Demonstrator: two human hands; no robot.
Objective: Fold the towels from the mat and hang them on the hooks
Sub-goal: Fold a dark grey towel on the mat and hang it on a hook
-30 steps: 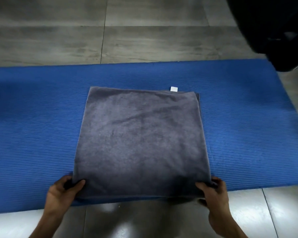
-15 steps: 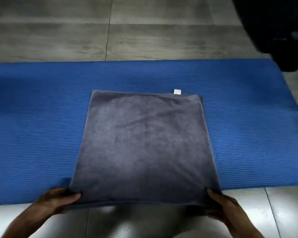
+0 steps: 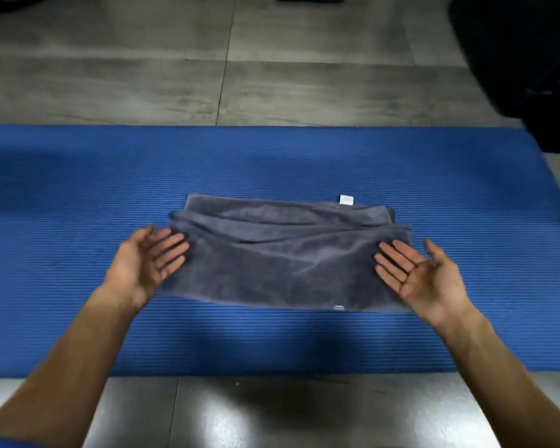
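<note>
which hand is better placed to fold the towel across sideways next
Roughly even, slightly the left. The left hand lies open with fingers at the gray towel's left end; the right hand lies open, palm up, over the right end. Neither grips yet.

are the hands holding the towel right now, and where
Nothing is held. The left hand and right hand are open, palms up, fingers straight at the two ends of the folded grey towel.

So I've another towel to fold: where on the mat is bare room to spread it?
Bare blue mat lies left of the left hand, right of the right hand, and along the near strip before the floor. The middle is taken by the grey towel.
</note>
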